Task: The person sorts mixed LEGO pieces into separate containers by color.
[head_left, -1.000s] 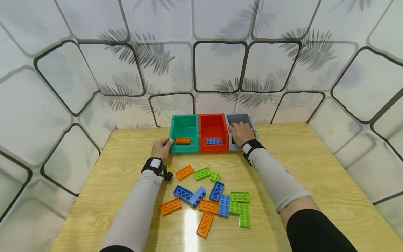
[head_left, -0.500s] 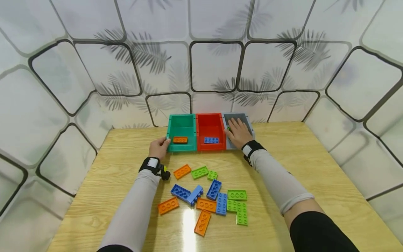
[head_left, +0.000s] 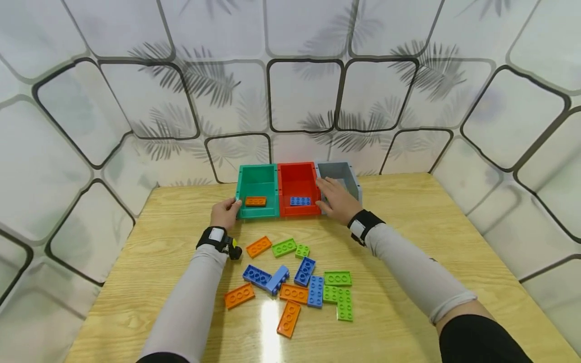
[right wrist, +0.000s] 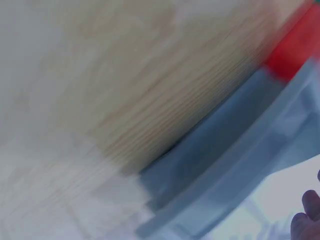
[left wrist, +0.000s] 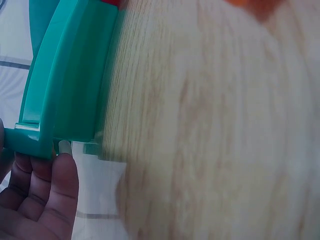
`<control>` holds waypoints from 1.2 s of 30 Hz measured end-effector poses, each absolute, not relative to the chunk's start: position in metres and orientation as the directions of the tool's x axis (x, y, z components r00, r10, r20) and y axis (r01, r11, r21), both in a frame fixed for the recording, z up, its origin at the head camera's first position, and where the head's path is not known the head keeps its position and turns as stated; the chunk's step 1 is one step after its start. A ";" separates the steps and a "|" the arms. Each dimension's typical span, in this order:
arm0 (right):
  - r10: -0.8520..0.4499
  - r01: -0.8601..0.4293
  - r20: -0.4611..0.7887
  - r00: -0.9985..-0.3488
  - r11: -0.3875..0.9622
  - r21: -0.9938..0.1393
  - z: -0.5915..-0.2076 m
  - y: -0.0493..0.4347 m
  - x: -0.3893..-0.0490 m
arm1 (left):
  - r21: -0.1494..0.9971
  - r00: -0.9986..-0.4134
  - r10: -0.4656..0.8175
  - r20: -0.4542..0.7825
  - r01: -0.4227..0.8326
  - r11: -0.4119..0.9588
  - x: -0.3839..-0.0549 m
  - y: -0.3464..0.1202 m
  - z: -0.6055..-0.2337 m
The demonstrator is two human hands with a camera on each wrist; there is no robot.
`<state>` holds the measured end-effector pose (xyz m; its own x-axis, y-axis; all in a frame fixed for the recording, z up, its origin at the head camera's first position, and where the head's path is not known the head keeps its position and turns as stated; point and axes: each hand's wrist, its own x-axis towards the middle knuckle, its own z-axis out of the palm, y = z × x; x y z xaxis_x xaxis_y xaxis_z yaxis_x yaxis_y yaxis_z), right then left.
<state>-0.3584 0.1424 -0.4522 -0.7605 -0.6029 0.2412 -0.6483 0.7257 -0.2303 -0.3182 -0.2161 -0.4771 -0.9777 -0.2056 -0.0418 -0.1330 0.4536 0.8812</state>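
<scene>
Three joined bins stand at the back of the table: green (head_left: 257,177), red (head_left: 297,177) and grey (head_left: 337,170). My left hand (head_left: 223,213) grips the green bin's near left corner; in the left wrist view its fingers (left wrist: 62,185) curl around the rim. An orange toy brick (head_left: 255,201) lies in the green bin, and a blue toy brick (head_left: 300,201) in the red one. Over the front of the grey bin is my right hand (head_left: 339,202), fingers extended, with nothing visible in it. It hides part of that bin's inside.
Several loose bricks lie on the wooden table (head_left: 390,302) in front of the bins: orange (head_left: 288,319), blue (head_left: 315,291) and light green (head_left: 338,278). A patterned curtain (head_left: 304,96) hangs close behind the bins.
My right hand has come up from inside the grey bin, its fingers spreading, and shifted left toward the red bin. A bit of green showed beside it half a second ago. The left hand keeps its grip.
</scene>
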 end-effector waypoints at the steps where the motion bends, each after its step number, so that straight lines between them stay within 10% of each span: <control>1: -0.631 -0.680 0.257 -0.732 0.701 -0.216 -0.450 0.139 -0.352 | 0.884 -0.978 -0.205 -0.043 -0.133 0.449 -0.318 -0.217 -0.477; 13: -0.911 -0.923 0.172 -0.374 0.347 -0.167 -0.444 0.102 -0.270 | 0.887 -0.975 -0.219 -0.025 -0.123 0.446 -0.314 -0.219 -0.475; 24: -0.914 -0.883 -0.077 -0.399 0.406 -0.238 -0.445 0.097 -0.245 | 0.889 -0.973 -0.226 -0.036 -0.135 0.438 -0.312 -0.215 -0.477; 36: -0.907 -0.887 -0.068 -0.416 0.421 -0.188 -0.452 0.098 -0.244 | 0.899 -0.974 -0.226 -0.033 -0.128 0.418 -0.311 -0.213 -0.474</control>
